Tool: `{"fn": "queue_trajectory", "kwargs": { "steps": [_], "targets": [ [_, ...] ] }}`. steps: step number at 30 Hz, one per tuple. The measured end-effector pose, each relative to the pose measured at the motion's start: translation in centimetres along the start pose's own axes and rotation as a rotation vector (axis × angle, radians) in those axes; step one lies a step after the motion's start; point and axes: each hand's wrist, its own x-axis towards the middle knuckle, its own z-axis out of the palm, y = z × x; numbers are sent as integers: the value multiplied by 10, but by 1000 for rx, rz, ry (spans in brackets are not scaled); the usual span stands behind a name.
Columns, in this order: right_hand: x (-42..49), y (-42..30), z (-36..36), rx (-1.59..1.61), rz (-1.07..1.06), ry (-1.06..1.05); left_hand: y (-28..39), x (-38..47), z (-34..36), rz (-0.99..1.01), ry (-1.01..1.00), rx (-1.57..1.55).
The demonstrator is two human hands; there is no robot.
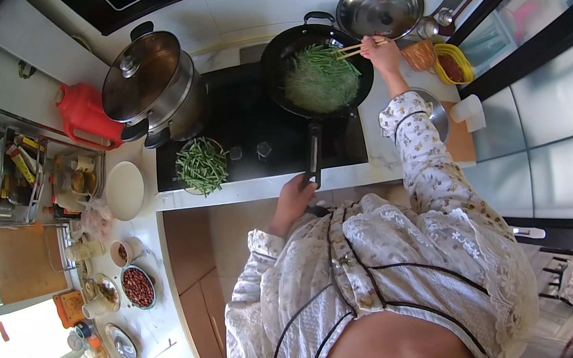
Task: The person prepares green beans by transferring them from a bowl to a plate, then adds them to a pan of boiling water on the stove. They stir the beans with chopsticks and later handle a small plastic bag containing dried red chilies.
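A black wok (277, 89) sits on the right side of the black cooktop (238, 96), its long handle (314, 146) pointing toward me. My left hand (294, 200) grips the end of that handle. Wooden chopsticks (353, 50) are in my right hand (381, 56), held over the wok's right rim. Their tips reach into cut green beans (326, 61) at the far side of the pan. Bubbling, foamy liquid (319, 88) surrounds the beans. More cut green beans (203, 164) fill a bowl at the cooktop's front left corner.
A steel pot with a glass lid (147, 74) occupies the back left. Beside it stands a red jug (88, 115). A steel lid (380, 7) leans behind the wok. On the left counter are a white bowl (124, 190) and a bowl of red beans (138, 287).
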Motion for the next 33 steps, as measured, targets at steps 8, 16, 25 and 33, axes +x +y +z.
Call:
{"fn": "queue_trajectory", "kwargs": {
  "steps": [8, 16, 25, 33],
  "targets": [
    [-37, 34, 50, -167, -107, -132, 5, -3, 0, -28, 27, 7],
    [-89, 14, 40, 20, -72, -275, 4, -4, 5, 40, 63, -24],
    [-65, 20, 24, -47, -37, -252, 5, -4, 4, 21, 68, -13],
    [8, 11, -6, -458, -283, 145, 6, -5, 5, 26, 60, -5]
  ]
}}
